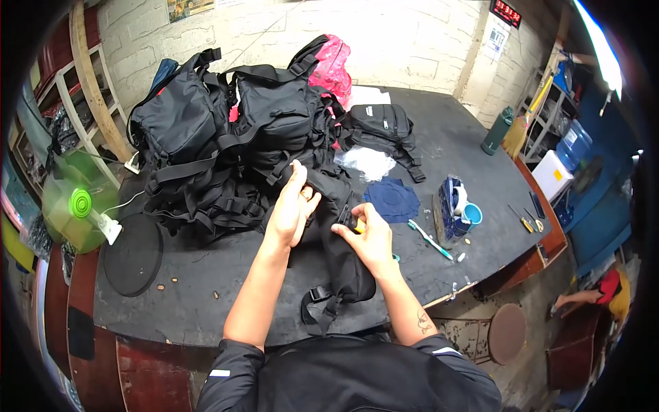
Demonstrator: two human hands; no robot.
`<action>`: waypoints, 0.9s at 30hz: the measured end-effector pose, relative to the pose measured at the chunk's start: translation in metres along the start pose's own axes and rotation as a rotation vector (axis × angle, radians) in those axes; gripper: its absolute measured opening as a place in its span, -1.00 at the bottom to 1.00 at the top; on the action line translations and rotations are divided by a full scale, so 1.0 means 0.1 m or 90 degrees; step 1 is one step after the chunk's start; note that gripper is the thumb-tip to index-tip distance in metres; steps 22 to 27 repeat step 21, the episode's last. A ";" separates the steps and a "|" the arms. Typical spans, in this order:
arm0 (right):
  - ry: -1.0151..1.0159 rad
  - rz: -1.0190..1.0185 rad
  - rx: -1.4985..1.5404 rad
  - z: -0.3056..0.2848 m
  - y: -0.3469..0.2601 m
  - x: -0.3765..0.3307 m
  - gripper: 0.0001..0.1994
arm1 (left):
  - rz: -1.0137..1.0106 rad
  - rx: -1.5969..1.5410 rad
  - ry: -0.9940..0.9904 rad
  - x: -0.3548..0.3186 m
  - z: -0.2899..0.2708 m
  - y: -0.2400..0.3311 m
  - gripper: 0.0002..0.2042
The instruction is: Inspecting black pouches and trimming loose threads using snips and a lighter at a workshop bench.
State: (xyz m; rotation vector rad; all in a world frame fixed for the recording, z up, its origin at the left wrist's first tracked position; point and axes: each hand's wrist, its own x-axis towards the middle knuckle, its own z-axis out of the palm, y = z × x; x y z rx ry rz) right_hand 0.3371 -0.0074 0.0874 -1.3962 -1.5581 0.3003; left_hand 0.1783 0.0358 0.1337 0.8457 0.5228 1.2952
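A black fabric bag (350,268) lies lengthwise on the table in front of me, with its strap and buckle (318,295) at the near end. My left hand (288,213) is at the bag's upper left side, fingers stretched out and thumb apart; whether it touches the fabric is unclear. Over the bag's right side, my right hand (374,240) is closed around a small yellow object (360,225). Most of that object is hidden by the fingers, so its kind does not show. The thumb and forefinger are close to the bag's zipper edge.
Black bags (274,110) are piled at the back left, beside pink plastic (333,65). Another bag (381,127), clear plastic (367,163), blue cloth (392,199), a toothbrush (430,240), a blue holder (449,213) and a green bottle (498,130) are rightward. A fan (81,204) stands left.
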 end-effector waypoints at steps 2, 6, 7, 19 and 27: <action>0.036 -0.087 -0.031 0.03 0.06 0.08 -0.73 | -0.008 -0.010 -0.019 0.02 -0.08 -0.04 -0.39; -0.006 0.036 0.293 0.04 0.29 0.26 -0.87 | 0.046 0.333 0.060 -0.04 -0.10 0.02 -0.23; -0.054 0.115 0.440 0.03 0.30 0.30 -0.85 | 0.066 0.576 0.098 -0.11 -0.09 0.06 -0.17; 0.125 0.045 0.270 0.06 0.71 0.64 -0.78 | 0.116 0.299 -0.069 -0.29 -0.13 -0.39 -0.27; -0.005 0.228 0.398 0.08 0.89 0.58 -0.81 | 0.136 0.249 -0.089 -0.29 -0.25 -0.39 -0.27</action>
